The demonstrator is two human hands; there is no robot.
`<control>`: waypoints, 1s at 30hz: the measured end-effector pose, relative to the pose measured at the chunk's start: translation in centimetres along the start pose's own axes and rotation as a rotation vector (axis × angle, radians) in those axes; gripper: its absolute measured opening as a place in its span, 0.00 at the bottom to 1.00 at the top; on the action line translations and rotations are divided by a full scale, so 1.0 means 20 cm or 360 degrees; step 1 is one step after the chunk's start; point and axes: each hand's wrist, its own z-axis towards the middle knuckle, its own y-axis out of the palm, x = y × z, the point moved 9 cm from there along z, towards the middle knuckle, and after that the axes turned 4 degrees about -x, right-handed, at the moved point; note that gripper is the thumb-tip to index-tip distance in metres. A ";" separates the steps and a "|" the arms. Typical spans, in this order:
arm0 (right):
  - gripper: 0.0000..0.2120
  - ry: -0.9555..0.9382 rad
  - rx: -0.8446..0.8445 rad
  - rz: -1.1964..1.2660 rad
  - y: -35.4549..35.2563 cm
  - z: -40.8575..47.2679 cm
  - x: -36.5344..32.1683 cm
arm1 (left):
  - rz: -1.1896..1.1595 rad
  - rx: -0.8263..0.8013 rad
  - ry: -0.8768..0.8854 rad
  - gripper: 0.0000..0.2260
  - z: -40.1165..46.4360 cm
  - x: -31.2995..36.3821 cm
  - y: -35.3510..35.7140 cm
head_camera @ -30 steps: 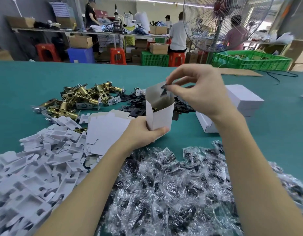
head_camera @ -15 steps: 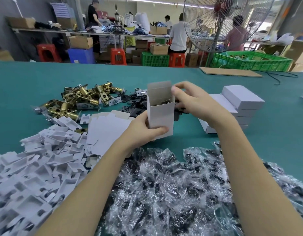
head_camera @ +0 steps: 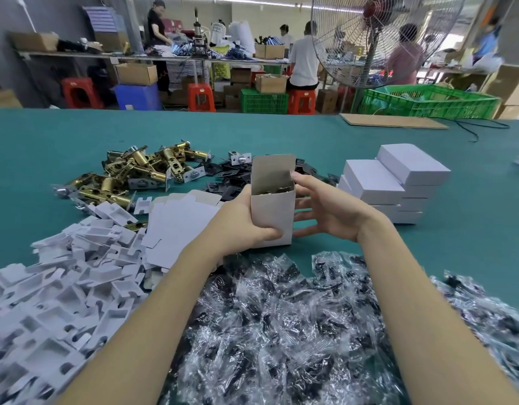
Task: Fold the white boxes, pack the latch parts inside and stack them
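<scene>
My left hand [head_camera: 243,226] grips an upright white box [head_camera: 274,213] with its top flap standing open; brass latch parts show inside. My right hand [head_camera: 325,211] is at the box's right side, fingers spread and mostly straight, the thumb tip touching the top right corner. Brass latches [head_camera: 135,173] lie in a heap at the back left, black plates [head_camera: 232,182] behind the box. Flat unfolded box blanks [head_camera: 179,223] lie left of my left hand. Closed white boxes [head_camera: 395,182] are stacked to the right.
White plastic inserts [head_camera: 56,287] cover the near left of the green table [head_camera: 471,229]. Clear bags with dark parts [head_camera: 281,331] fill the near middle and right. A cardboard sheet [head_camera: 392,121], a fan and green crates stand at the far right.
My right hand dropped a small black part into the box, let go and came down to the box's right side. The box has sunk lower towards the table.
</scene>
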 end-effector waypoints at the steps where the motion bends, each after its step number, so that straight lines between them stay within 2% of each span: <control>1: 0.31 -0.0001 -0.0017 0.0009 0.00 0.00 0.00 | 0.0075 -0.0015 0.0001 0.34 0.00 0.01 -0.01; 5: 0.28 -0.0014 -0.0106 0.0053 0.02 0.00 0.00 | -0.0239 -0.0327 -0.0082 0.25 -0.03 0.04 -0.04; 9: 0.12 -0.0012 -0.0097 0.0094 0.02 0.02 0.01 | -0.0601 -0.0262 -0.0129 0.28 -0.05 0.07 -0.18; 12: 0.06 -0.0031 -0.0124 0.0140 0.03 0.02 0.02 | -0.0834 -0.0242 -0.0171 0.16 -0.06 0.06 -0.20; 14: 0.05 -0.0062 -0.0105 0.0181 0.03 0.03 0.01 | -0.0788 -0.0207 -0.0185 0.11 -0.06 0.06 -0.19; 17: 0.03 -0.0107 -0.0056 0.0249 0.01 0.03 0.00 | -0.0676 -0.0074 -0.0151 0.08 -0.04 0.07 -0.18; 22: 0.04 -0.0108 -0.0086 0.0247 0.01 0.03 0.00 | -0.0851 0.0037 -0.0112 0.07 -0.03 0.07 -0.20; 25: 0.07 -0.0133 -0.0108 0.0204 0.03 0.03 -0.01 | -0.0753 0.0027 -0.0109 0.08 -0.03 0.07 -0.18; 27: 0.08 -0.0174 -0.0151 0.0196 0.04 0.03 -0.02 | -0.0713 0.0133 -0.0052 0.08 -0.02 0.09 -0.19; 30: 0.08 -0.0216 -0.0221 0.0260 0.06 0.02 -0.03 | -0.0658 0.0330 0.0137 0.13 -0.02 0.14 -0.22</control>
